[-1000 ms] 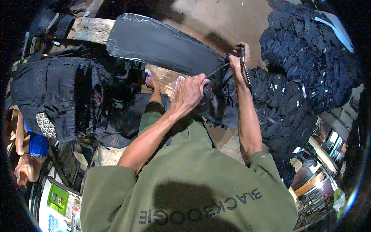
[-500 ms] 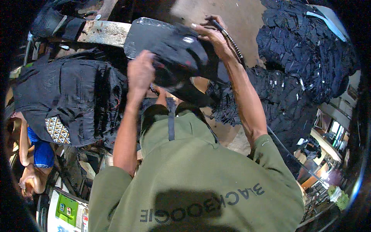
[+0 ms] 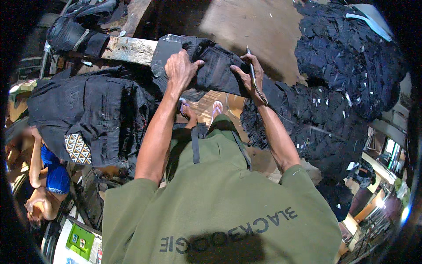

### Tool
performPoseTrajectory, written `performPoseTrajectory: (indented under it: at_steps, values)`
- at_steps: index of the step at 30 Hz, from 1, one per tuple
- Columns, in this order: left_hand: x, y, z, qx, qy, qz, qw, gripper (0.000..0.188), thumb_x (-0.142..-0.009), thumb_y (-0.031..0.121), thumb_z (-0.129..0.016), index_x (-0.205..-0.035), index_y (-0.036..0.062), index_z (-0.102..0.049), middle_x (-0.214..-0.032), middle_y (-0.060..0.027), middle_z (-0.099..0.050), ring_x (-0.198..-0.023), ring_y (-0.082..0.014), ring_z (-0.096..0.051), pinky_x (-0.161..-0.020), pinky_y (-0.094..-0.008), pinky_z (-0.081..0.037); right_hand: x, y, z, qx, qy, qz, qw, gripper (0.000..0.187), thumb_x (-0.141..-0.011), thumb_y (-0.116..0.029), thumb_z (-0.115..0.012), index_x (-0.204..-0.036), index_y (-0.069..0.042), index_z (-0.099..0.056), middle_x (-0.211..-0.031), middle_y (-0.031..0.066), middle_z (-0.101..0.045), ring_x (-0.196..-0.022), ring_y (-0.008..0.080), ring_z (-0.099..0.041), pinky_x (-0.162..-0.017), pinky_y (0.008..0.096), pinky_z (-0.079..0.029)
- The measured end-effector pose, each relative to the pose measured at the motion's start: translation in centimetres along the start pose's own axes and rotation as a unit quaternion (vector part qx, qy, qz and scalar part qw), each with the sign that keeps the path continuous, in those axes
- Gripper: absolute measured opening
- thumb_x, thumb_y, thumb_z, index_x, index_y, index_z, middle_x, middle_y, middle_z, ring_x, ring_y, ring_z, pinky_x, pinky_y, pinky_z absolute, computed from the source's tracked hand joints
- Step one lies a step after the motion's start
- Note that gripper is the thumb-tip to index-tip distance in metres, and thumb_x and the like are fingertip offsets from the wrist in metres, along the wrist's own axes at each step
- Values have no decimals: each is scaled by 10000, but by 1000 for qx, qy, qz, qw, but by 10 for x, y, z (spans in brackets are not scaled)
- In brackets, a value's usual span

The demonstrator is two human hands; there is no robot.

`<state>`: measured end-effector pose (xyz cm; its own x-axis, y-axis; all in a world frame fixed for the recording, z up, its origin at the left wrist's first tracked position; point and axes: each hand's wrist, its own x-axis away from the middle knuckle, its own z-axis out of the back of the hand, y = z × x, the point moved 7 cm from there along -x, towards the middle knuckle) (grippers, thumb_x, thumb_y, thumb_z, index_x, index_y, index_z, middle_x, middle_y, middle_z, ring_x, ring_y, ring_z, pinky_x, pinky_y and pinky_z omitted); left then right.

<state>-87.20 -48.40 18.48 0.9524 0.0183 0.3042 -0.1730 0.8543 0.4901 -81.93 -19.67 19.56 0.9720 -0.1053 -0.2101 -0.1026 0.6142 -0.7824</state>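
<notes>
A black denim garment point(image 3: 216, 66), probably a trouser leg, is drawn over a dark flat board point(image 3: 166, 52) in front of me. The board's bare rounded end shows at the left. My left hand point(image 3: 181, 70) grips the cloth near that end, fingers curled and thumb out to the right. At the garment's right part is my right hand point(image 3: 251, 75), its thumb near the cloth. Between its fingers it holds a slim pen-shaped tool point(image 3: 252, 70), tip pointing away from me, with a braided cord or hose running back along the wrist.
A worn pale plank point(image 3: 129, 50) extends left from the board. Stacked black denim point(image 3: 101, 110) lies at the left, with a patterned patch point(image 3: 78, 148). Large heaps of black garments point(image 3: 347, 57) fill the right. Another person point(image 3: 55, 176) in blue is at the far left.
The black garment has been pulled left along the board, covering more of it, and now lies flatter. My left hand moved right and upward; my right hand came lower, still holding the tool.
</notes>
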Motion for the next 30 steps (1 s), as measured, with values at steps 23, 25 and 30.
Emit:
performPoseTrajectory:
  at_steps: [23, 25, 30]
  values:
    - [18, 14, 15, 288, 20, 6, 957, 859, -723, 188, -905, -1409, -100, -476, -1206, -207, -697, -1103, -297, -683, -1012, -406, -547, -59, -10, -42, 4, -45, 142, 989, 490, -814, -323, -891, -1179, -109, -643, -1052, 167, -635, -970, 419, -661, -785, 539, -541]
    - [26, 18, 15, 337, 22, 16, 941, 871, -737, 209, -913, -1430, -80, -471, -1242, -216, -682, -1131, -300, -672, -1024, -415, -542, -56, -10, -41, -1, -47, 136, 990, 479, -815, -314, -890, -1172, -116, -639, -1037, 165, -636, -960, 408, -654, -767, 531, -532]
    - [2, 13, 18, 276, 24, 82, 957, 1089, -721, 326, -938, -1565, -35, -352, -1391, -271, -603, -1294, -375, -588, -1115, -443, -479, -61, -4, -38, -87, -1, 140, 986, 424, -829, -267, -883, -1139, -90, -654, -945, 164, -647, -896, 395, -651, -779, 510, -521]
